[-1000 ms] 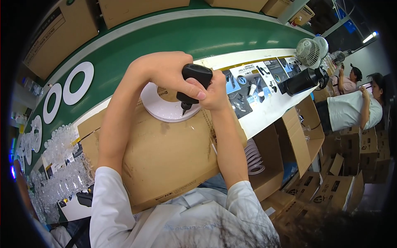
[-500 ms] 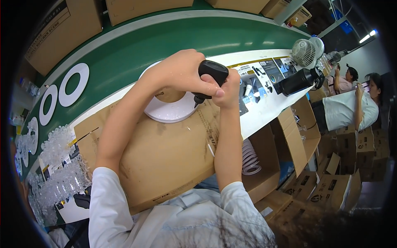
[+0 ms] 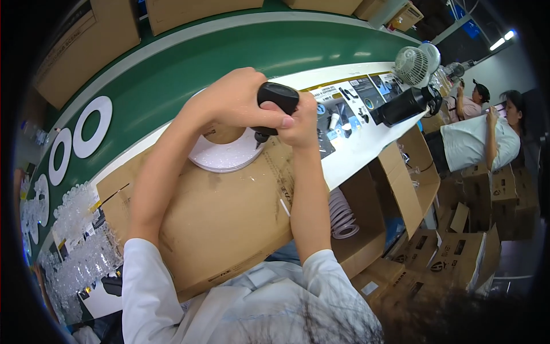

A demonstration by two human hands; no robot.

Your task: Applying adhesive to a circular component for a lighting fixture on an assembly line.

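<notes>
A black bottle (image 3: 279,96) tilts nozzle-down at upper centre, by the right rim of white rings (image 3: 224,159) stacked flat, left of centre.

over the flat cardboard box (image 3: 223,229), the left hand (image 3: 238,103) and right hand (image 3: 302,123) wrap around a black bottle (image 3: 278,92), its nozzle pointing down toward the box. a white ring stack (image 3: 220,160) lies on the box. left of the box sits clear bumpy plastic (image 3: 91,258); beyond the box stretches a green tabletop (image 3: 229,49); right of it stands an open carton (image 3: 364,243).
</notes>
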